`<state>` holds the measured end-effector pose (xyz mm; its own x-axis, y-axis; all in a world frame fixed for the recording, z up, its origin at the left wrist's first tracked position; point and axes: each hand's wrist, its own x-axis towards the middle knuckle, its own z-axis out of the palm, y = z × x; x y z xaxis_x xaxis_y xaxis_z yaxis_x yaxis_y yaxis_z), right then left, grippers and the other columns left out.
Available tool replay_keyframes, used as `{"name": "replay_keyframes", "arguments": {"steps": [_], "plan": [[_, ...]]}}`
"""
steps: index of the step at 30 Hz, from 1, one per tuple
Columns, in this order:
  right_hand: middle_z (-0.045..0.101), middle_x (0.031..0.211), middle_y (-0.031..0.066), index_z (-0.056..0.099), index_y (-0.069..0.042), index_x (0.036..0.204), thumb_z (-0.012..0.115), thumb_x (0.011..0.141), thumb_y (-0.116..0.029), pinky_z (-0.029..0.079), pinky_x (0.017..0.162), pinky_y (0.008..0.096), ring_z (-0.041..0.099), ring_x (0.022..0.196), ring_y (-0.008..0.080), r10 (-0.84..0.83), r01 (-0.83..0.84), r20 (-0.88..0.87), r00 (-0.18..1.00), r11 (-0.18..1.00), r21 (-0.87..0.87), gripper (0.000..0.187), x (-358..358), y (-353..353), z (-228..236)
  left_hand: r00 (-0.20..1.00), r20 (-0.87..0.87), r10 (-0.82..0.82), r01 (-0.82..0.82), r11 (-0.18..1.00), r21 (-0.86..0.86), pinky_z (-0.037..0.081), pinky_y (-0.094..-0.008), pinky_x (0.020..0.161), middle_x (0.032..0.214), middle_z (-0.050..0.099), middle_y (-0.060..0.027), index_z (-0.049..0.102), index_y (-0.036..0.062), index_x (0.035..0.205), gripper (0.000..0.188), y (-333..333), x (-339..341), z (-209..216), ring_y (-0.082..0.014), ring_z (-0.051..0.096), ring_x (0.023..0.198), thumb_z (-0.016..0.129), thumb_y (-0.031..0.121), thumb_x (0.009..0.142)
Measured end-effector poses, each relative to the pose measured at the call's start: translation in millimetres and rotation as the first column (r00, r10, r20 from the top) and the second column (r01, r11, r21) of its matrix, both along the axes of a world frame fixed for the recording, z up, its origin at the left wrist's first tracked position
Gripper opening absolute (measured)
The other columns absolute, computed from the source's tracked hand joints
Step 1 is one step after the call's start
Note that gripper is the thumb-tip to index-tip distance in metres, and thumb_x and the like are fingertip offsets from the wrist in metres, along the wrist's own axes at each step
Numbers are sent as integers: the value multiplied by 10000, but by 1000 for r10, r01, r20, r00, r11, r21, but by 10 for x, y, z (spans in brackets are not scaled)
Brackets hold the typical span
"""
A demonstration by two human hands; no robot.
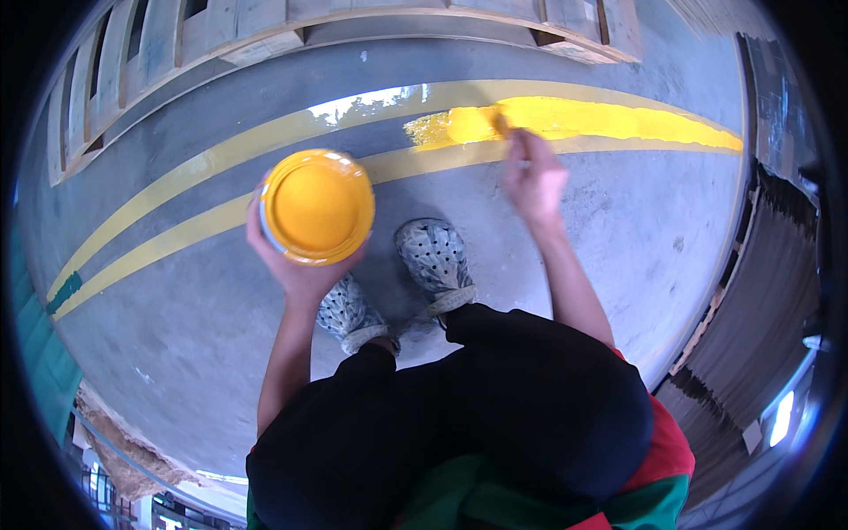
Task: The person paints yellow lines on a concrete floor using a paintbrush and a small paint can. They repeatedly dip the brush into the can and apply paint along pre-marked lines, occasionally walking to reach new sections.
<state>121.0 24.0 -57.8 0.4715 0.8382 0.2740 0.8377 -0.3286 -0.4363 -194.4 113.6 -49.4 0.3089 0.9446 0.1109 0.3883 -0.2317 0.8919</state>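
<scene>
From my remote station I watched the left grip point(300, 272) clasped round the paint can point(320, 208), which sat just past the wrist, yellow surface facing up! And over to the right grip point(533, 177): closed on a blurred brush point(502, 122), which poked out just beyond it, its tip at the bright yellow stripe point(609, 119) on the floor point(194, 309)!

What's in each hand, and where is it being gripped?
The left hand holds a can of yellow paint around its side; the right hand holds what looks like a brush, blurred, apparently by its handle.
</scene>
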Motion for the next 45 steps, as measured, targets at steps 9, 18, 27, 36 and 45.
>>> {"name": "replay_keyframes", "arguments": {"steps": [9, 18, 27, 36, 45], "plan": [[740, 760, 146, 701, 2, 1014, 663, 952, -140, 584, 625, 311, 750, 695, 199, -16, 41, -630, 776, 999, 25, 160, -506, 277, -97, 996, -31, 89, -87, 993, 81, 374, -448, 1135, 1451, 355, -174, 120, 59, 1520, 1288, -66, -348, 225, -302, 441, 1345, 967, 195, 559], [737, 772, 170, 704, 42, 1019, 608, 962, -45, 589, 461, 260, 728, 601, 209, -117, 113, 218, 969, 993, 29, 142, 759, -267, 71, 988, 15, 151, -151, 987, 55, 352, -444, 1142, 1454, 364, -165, 112, 55, 1531, 1292, -69, -390, 273, -294, 445, 1342, 961, 194, 567], [716, 916, 175, 692, 2, 1049, 654, 893, -30, 591, 596, 355, 725, 722, 279, 371, -335, -222, 902, 924, 185, 164, -1073, 494, -195, 987, 13, 160, -160, 982, 96, 348, -448, 1149, 1466, 361, -162, 118, 62, 1534, 1286, -64, -432, 324, -295, 435, 1353, 961, 197, 572], [753, 822, 171, 695, 45, 1022, 636, 976, -149, 608, 605, 307, 766, 750, 210, -98, 83, -487, 868, 995, -52, 208, -208, 173, -72, 978, -14, 207, -203, 969, 142, 349, -454, 1159, 1468, 361, -162, 123, 72, 1536, 1297, -53, -546, 311, -303, 432, 1358, 961, 220, 556], [728, 789, 169, 708, 18, 969, 630, 937, -47, 584, 513, 333, 714, 607, 237, -25, 32, 81, 996, 995, -93, 107, 453, -134, 94, 978, 0, 210, -209, 970, 128, 358, -459, 1158, 1454, 375, -159, 135, 85, 1534, 1287, -37, -503, 298, -299, 433, 1353, 948, 213, 545]]}}
